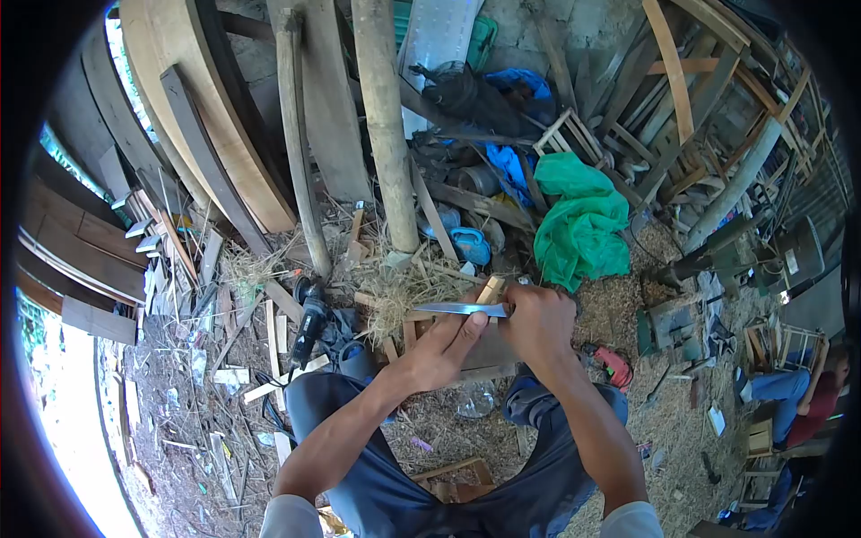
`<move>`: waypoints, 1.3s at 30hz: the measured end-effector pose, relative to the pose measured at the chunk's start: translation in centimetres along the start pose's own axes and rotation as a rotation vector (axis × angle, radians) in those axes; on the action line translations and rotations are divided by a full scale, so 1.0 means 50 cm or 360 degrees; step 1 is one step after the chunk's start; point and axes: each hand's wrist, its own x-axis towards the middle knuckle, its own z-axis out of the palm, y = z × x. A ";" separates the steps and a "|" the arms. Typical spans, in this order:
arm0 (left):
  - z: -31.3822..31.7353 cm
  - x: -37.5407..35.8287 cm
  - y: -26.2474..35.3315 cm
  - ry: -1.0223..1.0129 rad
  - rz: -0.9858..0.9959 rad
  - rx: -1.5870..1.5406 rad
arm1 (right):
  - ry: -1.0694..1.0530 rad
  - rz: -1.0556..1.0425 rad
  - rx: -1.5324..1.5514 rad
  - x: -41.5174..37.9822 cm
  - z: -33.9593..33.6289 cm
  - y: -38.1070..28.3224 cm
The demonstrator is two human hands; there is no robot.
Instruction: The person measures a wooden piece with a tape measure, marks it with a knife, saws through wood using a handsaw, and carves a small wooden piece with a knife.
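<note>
In front of my knees, both hands are close together around a knife [448, 308], its bare blade pointing left. My right hand [540, 325] is closed around the knife at the handle end; the handle itself is hidden in the fist. Just beyond the blade a short pale piece of wood [491, 289] sticks up at a slant. My left hand [441, 351] is closed, its thumb lying against the blade and its fingers reaching beneath it to the wood. The lower part of the wood is covered by the blade and hands.
An angle grinder [309, 323] lies at my left among wood scraps. A green plastic sheet [583, 220] is heaped ahead right, beside a wooden post [386, 125]. A red power tool [613, 368] lies by my right knee. Another person [798, 394] sits at far right.
</note>
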 end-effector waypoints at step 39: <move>-0.008 0.020 0.061 -0.0137 -0.0201 -0.0654 | -0.0177 0.0301 0.0571 -0.016 -0.028 0.010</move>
